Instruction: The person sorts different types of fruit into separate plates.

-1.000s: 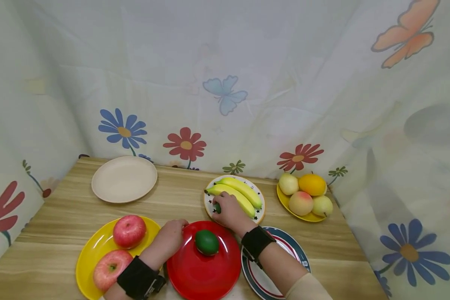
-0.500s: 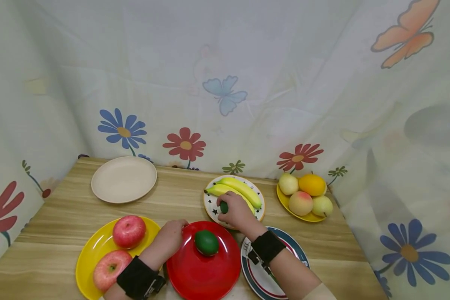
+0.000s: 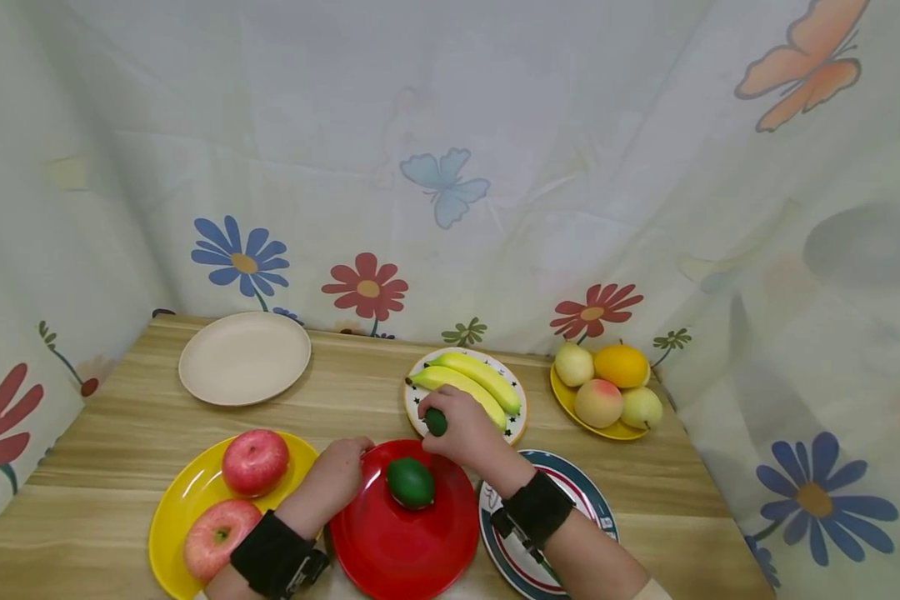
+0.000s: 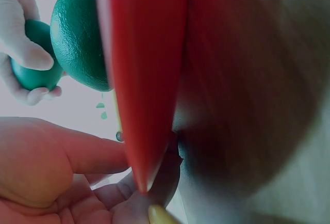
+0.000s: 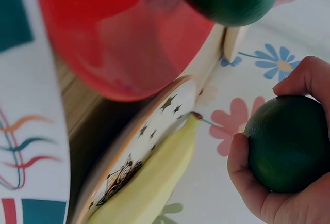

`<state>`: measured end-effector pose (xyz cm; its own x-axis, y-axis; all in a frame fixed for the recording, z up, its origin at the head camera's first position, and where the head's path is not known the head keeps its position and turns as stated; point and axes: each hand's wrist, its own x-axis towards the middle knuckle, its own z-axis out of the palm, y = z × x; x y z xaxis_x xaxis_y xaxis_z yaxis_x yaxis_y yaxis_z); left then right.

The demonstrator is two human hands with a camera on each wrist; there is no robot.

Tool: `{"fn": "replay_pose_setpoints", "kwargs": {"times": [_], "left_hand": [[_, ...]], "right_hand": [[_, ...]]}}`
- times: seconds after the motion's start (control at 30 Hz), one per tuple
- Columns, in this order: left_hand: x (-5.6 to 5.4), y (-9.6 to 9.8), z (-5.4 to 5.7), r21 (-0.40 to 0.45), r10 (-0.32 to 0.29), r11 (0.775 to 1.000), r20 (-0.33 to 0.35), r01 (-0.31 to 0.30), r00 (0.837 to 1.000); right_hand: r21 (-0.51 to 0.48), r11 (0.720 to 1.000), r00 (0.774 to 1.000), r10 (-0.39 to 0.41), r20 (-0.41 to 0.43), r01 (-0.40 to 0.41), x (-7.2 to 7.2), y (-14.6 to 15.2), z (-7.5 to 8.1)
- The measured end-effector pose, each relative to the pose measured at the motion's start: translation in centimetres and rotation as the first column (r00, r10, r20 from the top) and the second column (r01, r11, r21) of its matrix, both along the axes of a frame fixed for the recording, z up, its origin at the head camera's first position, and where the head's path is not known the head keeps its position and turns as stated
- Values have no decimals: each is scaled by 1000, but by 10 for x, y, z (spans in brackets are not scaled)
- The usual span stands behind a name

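My right hand [image 3: 461,429] grips a dark green oval fruit [image 5: 289,144], with fingers and thumb curled round it. In the head view the hand is between the star-patterned plate [image 3: 417,408] and the far rim of the red plate [image 3: 405,558]. A second green fruit [image 3: 410,483] lies on the red plate. My left hand [image 3: 337,475] pinches that plate's left far rim, the thumb [image 4: 103,154] on its upper side and fingers underneath. In the left wrist view, the plate [image 4: 147,79] appears edge-on. Two bananas [image 3: 457,383] lie on the star-patterned plate.
Left of the red plate, a yellow plate [image 3: 167,517] holds two apples [image 3: 255,462]. A beige plate [image 3: 243,358] stands at the back left. Under my right forearm is a blue-rimmed plate [image 3: 607,521]. At the back right, a small yellow plate [image 3: 566,400] bears several fruits.
My right hand has drawn back from over the star-patterned plate toward the red plate, carrying the green fruit. The left hand stays at the red rim.
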<state>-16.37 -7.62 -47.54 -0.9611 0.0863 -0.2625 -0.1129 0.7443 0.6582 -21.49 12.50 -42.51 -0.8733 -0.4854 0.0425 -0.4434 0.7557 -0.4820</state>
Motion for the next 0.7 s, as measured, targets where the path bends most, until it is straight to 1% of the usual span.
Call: {"fn": "replay_pose_setpoints", "kwargs": {"times": [0.13,0.23,0.33,0.47,0.57,0.63,0.7], "left_hand": [[1,-1,0,21,-8,1000,4,8,1000],[1,-2,0,54,-17,998,2,17,1000],[2,-3,1,78,-17,997,13,16,1000],[1,-3,1,46,-19,999,17,18,1000],[0,-2,0,14,-30,999,-11,31,999],[0,-2,0,0,-35,999,-31,35,999],[0,-2,0,-24,-43,999,-63,41,997]], "right_hand": [[17,1000,999,24,-21,-24,6,-3,2],[29,999,998,48,-33,-47,11,-6,5],[29,997,997,72,-28,-71,16,-10,8],[-1,993,993,116,12,-116,26,-15,12],[-10,986,986,167,21,-166,34,-19,13],[2,978,978,208,0,-208,40,-23,13],[28,966,965,258,-38,-257,44,-26,11]]}}
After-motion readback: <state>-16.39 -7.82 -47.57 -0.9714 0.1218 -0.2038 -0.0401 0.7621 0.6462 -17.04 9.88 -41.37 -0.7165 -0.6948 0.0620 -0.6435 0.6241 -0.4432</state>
